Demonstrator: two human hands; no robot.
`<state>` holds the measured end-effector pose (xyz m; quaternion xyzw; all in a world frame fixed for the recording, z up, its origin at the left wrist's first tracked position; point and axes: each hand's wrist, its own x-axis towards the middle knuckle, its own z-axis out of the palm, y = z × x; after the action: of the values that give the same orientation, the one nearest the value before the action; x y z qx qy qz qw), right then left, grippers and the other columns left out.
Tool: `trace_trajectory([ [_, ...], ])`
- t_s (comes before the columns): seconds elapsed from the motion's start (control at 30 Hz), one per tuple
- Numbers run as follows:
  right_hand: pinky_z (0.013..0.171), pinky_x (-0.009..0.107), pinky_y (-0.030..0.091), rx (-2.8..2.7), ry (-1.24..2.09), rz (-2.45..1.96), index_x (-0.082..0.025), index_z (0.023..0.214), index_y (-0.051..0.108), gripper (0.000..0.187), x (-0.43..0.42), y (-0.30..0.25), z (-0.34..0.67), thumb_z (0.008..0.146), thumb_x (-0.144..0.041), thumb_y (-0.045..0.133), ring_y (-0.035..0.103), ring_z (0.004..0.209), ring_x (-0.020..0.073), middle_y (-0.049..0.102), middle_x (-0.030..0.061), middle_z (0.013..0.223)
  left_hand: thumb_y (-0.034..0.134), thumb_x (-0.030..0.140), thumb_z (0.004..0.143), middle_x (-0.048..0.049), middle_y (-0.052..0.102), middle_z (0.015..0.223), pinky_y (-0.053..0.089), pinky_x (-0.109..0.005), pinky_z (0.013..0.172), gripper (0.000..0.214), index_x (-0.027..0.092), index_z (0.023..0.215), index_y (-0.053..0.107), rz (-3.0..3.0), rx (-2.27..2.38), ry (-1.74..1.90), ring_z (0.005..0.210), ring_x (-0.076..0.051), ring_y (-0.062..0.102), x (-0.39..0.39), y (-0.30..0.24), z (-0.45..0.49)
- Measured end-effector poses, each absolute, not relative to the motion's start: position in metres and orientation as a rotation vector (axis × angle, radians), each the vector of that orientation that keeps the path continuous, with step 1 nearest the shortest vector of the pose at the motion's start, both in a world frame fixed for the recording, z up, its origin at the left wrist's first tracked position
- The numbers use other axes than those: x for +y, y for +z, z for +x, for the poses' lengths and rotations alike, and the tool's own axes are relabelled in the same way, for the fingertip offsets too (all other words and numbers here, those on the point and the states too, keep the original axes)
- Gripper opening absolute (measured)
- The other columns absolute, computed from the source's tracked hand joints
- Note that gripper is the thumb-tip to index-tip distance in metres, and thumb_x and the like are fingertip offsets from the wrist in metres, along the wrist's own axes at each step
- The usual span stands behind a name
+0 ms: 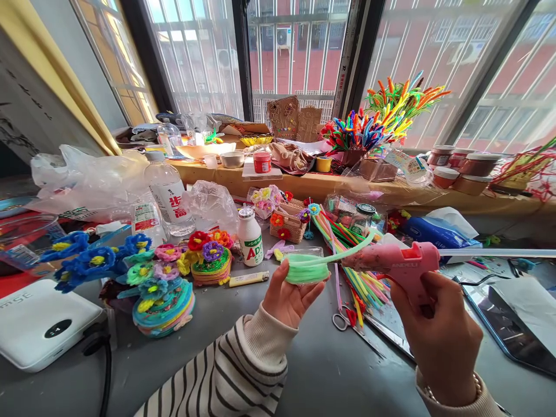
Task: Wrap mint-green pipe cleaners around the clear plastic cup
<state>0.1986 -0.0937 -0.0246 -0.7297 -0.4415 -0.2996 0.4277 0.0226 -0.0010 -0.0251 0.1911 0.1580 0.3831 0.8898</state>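
Observation:
In the head view my left hand (289, 298) holds up a small clear plastic cup wrapped in light green pipe cleaner (306, 269), thumb on one side and fingers beneath. A loose end of the pipe cleaner sticks out to the upper right. My right hand (447, 333) is wrapped round the handle of a pink hot glue gun (403, 263), with a long white glue stick (495, 252) out of its back. The gun's nozzle points left, close to the wrapped cup and the loose end; whether it touches them I cannot tell.
Scissors (354, 324) and a bundle of coloured pipe cleaners (365, 284) lie behind my hands. A lighter (249, 279), a white bottle (251, 240) and pots of pipe-cleaner flowers (163, 307) stand left. A white power bank (47, 324) is far left, a tablet (499, 324) right.

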Motion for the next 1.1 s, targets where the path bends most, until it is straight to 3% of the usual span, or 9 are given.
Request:
trace_trajectory([
  [0.3,0.05,0.026,0.041,-1.082,-0.711,-1.833,-0.013,0.093,0.053,0.037,-0.089,-0.023,0.197,0.074,-0.045,0.055,0.054,0.049,0.0163,0.06,0.0069,0.069,0.053,0.036,0.076,-0.01,0.068,0.093,0.045,-0.031,0.086,0.06,0.006,0.124,0.033,0.387,0.347,0.814,0.093,-0.024,0.062,-0.001,-0.026,0.023],
  [0.57,0.053,0.032,0.044,-0.913,-0.408,-2.021,-0.011,0.098,0.053,0.065,-0.09,-0.017,0.222,0.059,-0.063,0.057,0.057,0.055,0.0217,0.063,0.0102,0.072,0.053,0.039,0.076,-0.0141,0.066,0.099,0.048,-0.027,0.084,0.065,0.003,0.127,0.032,0.463,0.295,0.902,0.096,-0.025,0.06,0.011,-0.016,0.007],
  [0.67,0.051,0.032,0.044,-1.025,-0.326,-2.08,-0.012,0.093,0.055,0.06,-0.09,-0.023,0.234,0.061,-0.063,0.054,0.057,0.055,0.0212,0.062,0.0097,0.073,0.053,0.039,0.076,-0.0125,0.067,0.098,0.049,-0.027,0.082,0.062,0.007,0.126,0.035,0.507,0.294,0.994,0.095,-0.024,0.061,0.016,-0.009,0.0],
  [0.8,0.063,0.035,0.046,-1.387,-0.343,-1.972,-0.012,0.088,0.057,0.044,-0.086,-0.04,0.231,0.07,-0.052,0.05,0.058,0.07,0.023,0.061,0.0113,0.081,0.05,0.037,0.077,-0.0118,0.068,0.096,0.05,-0.025,0.082,0.051,0.007,0.118,0.045,0.532,0.317,1.062,0.094,-0.023,0.061,0.019,-0.005,-0.004],
  [1.1,0.069,0.036,0.047,-1.655,-0.337,-1.815,-0.016,0.09,0.056,0.028,-0.078,-0.057,0.203,0.072,-0.038,0.058,0.057,0.078,0.0227,0.058,0.0073,0.083,0.056,0.035,0.074,-0.0079,0.068,0.098,0.048,-0.027,0.084,0.04,0.013,0.108,0.053,0.553,0.32,1.069,0.096,-0.023,0.06,0.021,-0.015,-0.005],
])
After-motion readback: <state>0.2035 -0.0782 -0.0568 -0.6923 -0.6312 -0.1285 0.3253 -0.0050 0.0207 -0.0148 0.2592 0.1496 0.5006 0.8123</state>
